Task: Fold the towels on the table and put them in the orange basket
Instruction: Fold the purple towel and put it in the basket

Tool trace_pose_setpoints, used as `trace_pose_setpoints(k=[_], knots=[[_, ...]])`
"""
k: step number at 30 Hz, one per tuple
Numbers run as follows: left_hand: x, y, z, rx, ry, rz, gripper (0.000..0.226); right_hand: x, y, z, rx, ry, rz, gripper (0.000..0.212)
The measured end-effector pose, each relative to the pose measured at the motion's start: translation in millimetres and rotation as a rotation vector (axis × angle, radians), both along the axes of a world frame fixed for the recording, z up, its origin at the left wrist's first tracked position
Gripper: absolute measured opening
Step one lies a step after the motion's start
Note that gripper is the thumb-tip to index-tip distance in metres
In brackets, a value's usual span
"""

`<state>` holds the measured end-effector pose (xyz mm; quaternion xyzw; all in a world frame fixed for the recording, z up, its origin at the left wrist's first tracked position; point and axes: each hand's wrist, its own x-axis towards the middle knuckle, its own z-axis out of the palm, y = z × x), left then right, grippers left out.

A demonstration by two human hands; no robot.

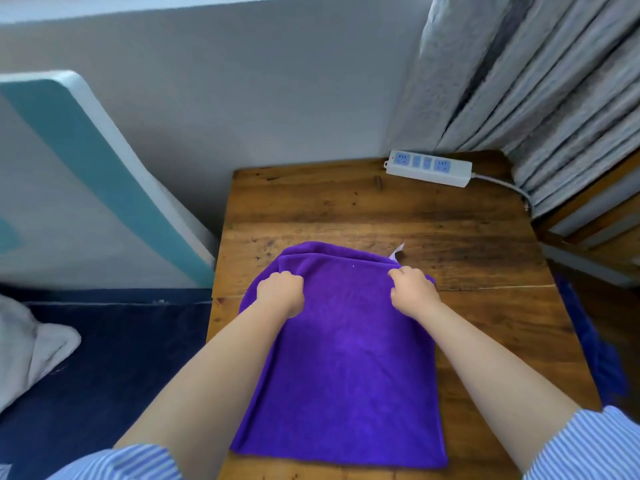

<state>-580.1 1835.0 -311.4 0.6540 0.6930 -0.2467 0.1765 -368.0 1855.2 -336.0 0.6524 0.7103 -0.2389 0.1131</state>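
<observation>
A purple towel [346,368] lies folded over on the wooden table [467,237], its doubled far edge toward the wall and a small white label sticking out at its far right corner. My left hand [282,294] grips the upper layer at the far left corner, fingers curled into the cloth. At the far right corner my right hand [412,291] grips the same layer. No orange basket shows in the view.
A white power strip [429,168] with its cable lies at the table's far right edge. Grey curtains [536,81] hang at the right. More purple cloth [595,344] hangs beyond the table's right edge. A dark blue bed with a grey pillow [31,348] is at the left.
</observation>
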Motion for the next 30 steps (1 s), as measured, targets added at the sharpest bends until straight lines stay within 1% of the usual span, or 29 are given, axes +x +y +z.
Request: trace_pose_setpoints(k=[2,4,6,7,9,10,11,13,15,18,20,22,24,26,28,29,30], knots=[[4.0,17.5,-7.0,0.033,-0.019,0.016,0.031,4.0,9.8,-12.9,-0.001,-0.025,-0.007,0.041],[6.0,33.6,-16.6,0.069,-0.038,0.026,0.032,7.6,18.5,-22.8,0.011,-0.029,-0.065,0.047],[5.1,46.0,-26.4,0.096,-0.049,0.028,0.032,12.4,27.1,-27.9,0.025,-0.060,-0.109,0.040],[4.0,52.3,-32.7,0.096,-0.047,0.028,0.033,15.4,32.5,-29.3,0.017,-0.098,-0.098,0.035],[2.1,58.4,-42.5,0.050,-0.036,0.037,0.033,20.1,39.0,-26.0,-0.026,-0.163,-0.004,0.028],[1.1,58.6,-46.4,0.035,-0.035,0.041,0.032,21.8,41.1,-23.3,-0.038,-0.156,0.059,0.025],[-0.4,58.1,-49.7,0.039,-0.043,0.058,0.033,23.3,42.7,-19.4,-0.044,-0.116,0.119,0.021],[-3.8,53.3,-54.5,0.084,-0.100,0.159,0.039,23.4,45.5,-11.6,-0.083,0.041,0.213,0.016],[-8.8,47.8,-56.5,0.113,-0.131,0.257,0.040,21.0,49.0,-5.5,-0.129,0.179,0.230,0.019],[-17.7,46.0,-61.6,0.047,-0.057,0.233,0.032,12.3,57.9,-1.3,-0.113,0.198,0.255,0.025],[-23.8,51.8,-62.3,0.000,-0.032,0.222,0.031,3.6,63.2,-2.3,-0.064,0.166,0.262,0.027],[-28.5,59.7,-60.3,0.004,-0.022,0.182,0.030,-6.4,68.3,-5.1,0.027,0.163,0.237,0.027],[-34.7,65.1,-54.9,0.046,-0.080,0.178,0.027,-17.6,73.1,-9.8,0.075,0.110,0.235,0.026],[-43.1,64.2,-45.6,0.113,-0.222,0.267,0.020,-25.0,75.3,-16.2,0.040,0.035,0.253,0.027],[-59.9,52.7,-34.3,0.141,-0.341,0.326,0.007,-33.3,67.3,-15.0,0.041,0.007,0.272,0.026],[-70.0,45.1,-30.5,0.136,-0.375,0.350,0.013,-36.2,59.7,-13.4,0.126,0.040,0.318,0.022],[-81.0,35.0,-27.2,0.125,-0.398,0.389,0.023,-38.4,50.1,-12.0,0.206,0.103,0.367,0.016]])
